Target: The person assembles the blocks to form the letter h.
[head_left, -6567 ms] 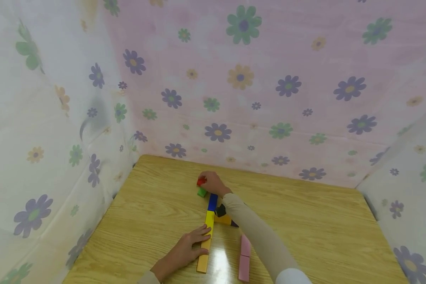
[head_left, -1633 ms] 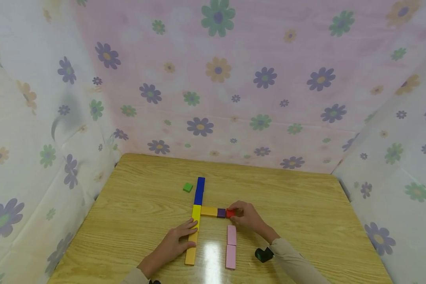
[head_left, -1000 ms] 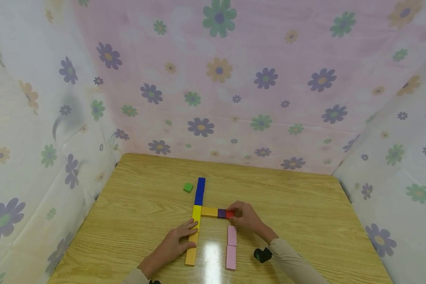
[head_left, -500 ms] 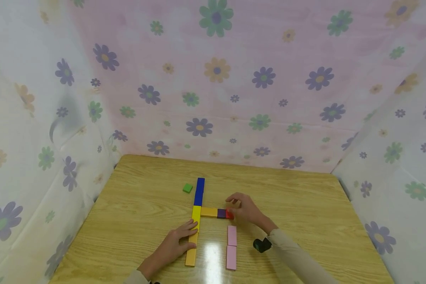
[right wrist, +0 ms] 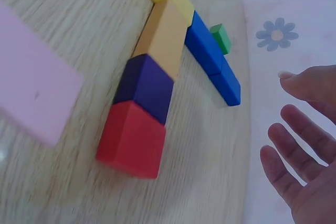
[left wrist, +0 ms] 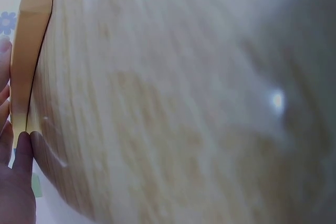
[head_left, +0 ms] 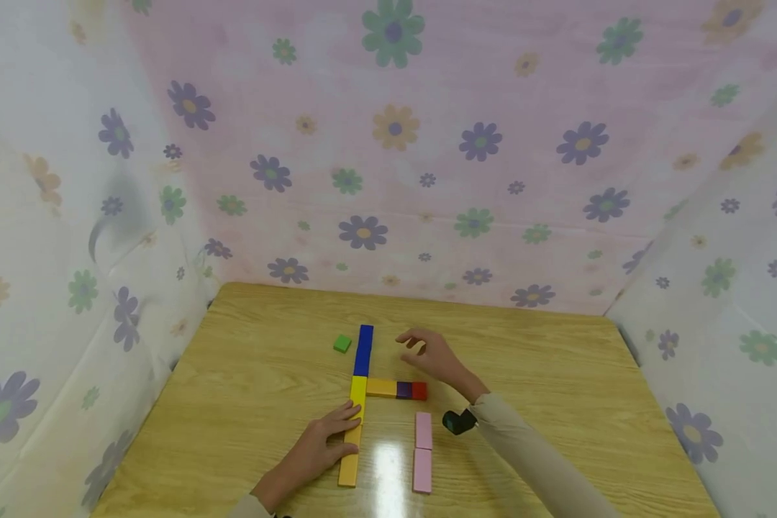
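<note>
My left hand (head_left: 314,446) lies against a straight row of wooden blocks, its fingertips on the yellow block (head_left: 359,389) and its thumb at the orange block (head_left: 349,471) nearer me. Blue blocks (head_left: 364,350) make up the row's far end. From the yellow block a short branch runs right: an orange block (head_left: 382,388), a purple block (head_left: 404,390) and a red block (right wrist: 134,137) at the tip. My right hand (head_left: 434,357) hovers past the branch, empty, with fingers loosely bent and parted from the thumb.
Left of the blue end sits a small green block (head_left: 342,343). Two pink blocks (head_left: 422,471) stand end to end right of the row, close to the right forearm. Flowered cloth (head_left: 395,180) rises behind the wooden table (head_left: 537,374) and along both sides.
The red block went from beside the green one to the purple block's end. My right hand has let it go and moved away, toward the far side and left. The left hand stays put.
</note>
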Demonstrator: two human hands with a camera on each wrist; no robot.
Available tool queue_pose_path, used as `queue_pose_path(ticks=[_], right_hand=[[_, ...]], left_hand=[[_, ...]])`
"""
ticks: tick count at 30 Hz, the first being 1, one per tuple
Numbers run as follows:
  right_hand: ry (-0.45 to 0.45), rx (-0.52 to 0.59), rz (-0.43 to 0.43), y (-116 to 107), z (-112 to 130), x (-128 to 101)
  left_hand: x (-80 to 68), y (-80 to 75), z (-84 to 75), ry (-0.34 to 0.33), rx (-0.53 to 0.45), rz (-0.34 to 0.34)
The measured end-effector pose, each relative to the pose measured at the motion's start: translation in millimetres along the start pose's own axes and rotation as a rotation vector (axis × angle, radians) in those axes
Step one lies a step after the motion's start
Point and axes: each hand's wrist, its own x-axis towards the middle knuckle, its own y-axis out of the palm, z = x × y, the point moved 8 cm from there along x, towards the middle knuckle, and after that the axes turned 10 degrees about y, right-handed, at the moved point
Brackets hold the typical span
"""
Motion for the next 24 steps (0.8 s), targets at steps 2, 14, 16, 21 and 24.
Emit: queue_pose_path(ticks=[2,14,16,21,24], right_hand=[[-0.01,0.01,0.007,4,3,5],[0.002,0.069,0.002,25,16,25],[-0.002,0.084,0.01,29,18,28],[0.01,0.074,0.039,42,21,38],[-0.001,0.073,0.051,48,25,45]], left_hand=[[-0.7,0.2,0.6,-0.004,0.005,-0.001],[2.2,-2.1,-6.1,0.001,-0.027,-0.013],[1.5,-0.4,-2.4,0.006,-0.01,-0.001],[0.0,2.1,3.0,0.003,0.012,0.007],[0.2,1.3,2.6,0.001,0.009,0.006]])
